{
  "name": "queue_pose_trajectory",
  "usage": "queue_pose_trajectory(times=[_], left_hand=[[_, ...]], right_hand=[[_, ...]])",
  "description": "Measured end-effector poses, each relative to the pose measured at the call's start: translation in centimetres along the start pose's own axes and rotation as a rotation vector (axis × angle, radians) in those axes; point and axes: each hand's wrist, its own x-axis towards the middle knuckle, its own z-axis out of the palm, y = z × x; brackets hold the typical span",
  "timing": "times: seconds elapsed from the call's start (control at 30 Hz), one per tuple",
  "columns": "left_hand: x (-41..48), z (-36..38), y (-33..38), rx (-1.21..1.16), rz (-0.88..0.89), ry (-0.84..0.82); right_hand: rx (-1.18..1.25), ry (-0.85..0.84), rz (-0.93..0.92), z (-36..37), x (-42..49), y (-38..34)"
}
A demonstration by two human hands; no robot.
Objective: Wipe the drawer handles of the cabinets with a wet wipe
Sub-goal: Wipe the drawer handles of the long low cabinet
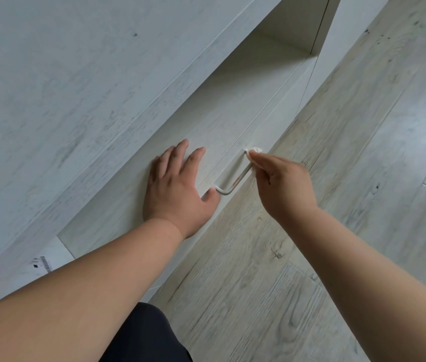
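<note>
A pale wood-grain drawer front of a low cabinet carries a slim metal bar handle. My right hand pinches a small white wet wipe against the far end of the handle. The wipe wraps the bar there and hides that end. My left hand lies flat with straight fingers on the drawer front just left of the handle, its thumb close to the handle's near post.
The cabinet top fills the left of the view. An open shelf niche lies beyond the drawer. Light wood-plank floor runs along the right. A barcode sticker sits on the cabinet's near side. Dark clothing shows at the bottom.
</note>
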Motion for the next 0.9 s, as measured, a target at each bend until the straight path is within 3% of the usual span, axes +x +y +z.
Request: queue_pose_trajectory(times=[0.23,0.43,0.9], left_hand=[[0.0,0.2,0.0,0.008,0.003,0.015],[0.0,0.2,0.1,0.031,-0.002,0.009],[0.0,0.1,0.3,0.032,-0.005,0.011]], right_hand=[[0.045,-0.011,0.110,0.7,-1.1,-0.5],[0.018,-0.020,0.072,0.8,0.4,0.1],[0.277,-0.031,0.335,1.0,-2.2,-1.2]])
